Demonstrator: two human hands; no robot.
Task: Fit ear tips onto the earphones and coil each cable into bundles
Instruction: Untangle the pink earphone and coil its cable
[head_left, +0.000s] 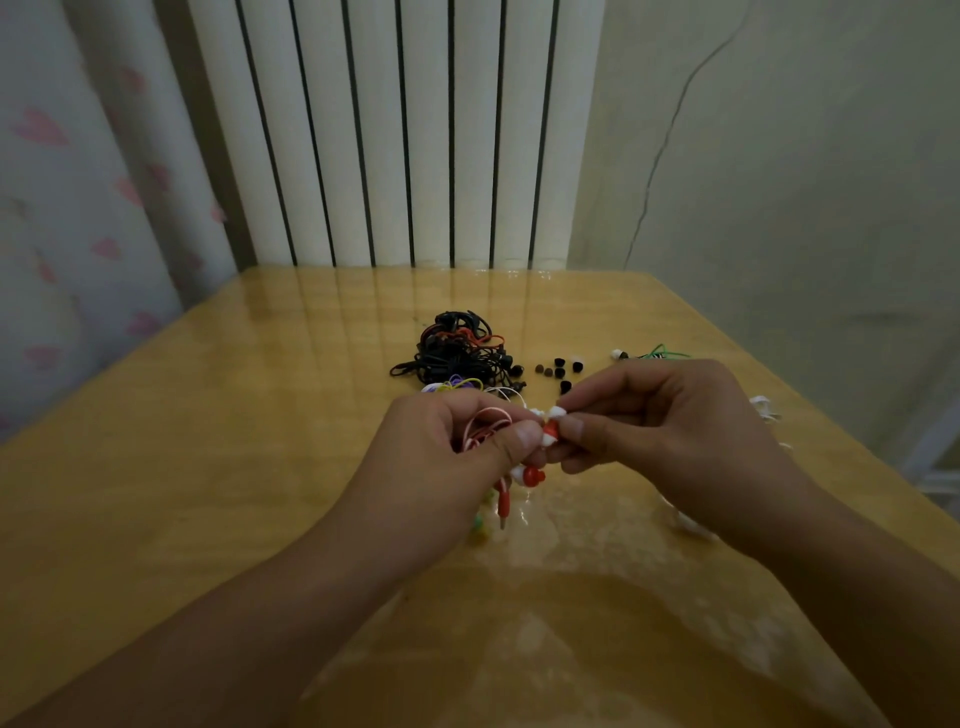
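My left hand grips a red-and-white earphone set, its cable looped in my palm. One red-and-white earbud sits between my two thumbs. A second earbud hangs below my left thumb, and the red plug dangles under it. My right hand pinches a small white ear tip right above the earbud. Both hands hover over the wooden table.
A tangle of black, red and coloured earphone cables lies behind my hands. Several loose dark ear tips sit to its right. A green-cabled earphone and white pieces lie at the right. A white radiator stands behind.
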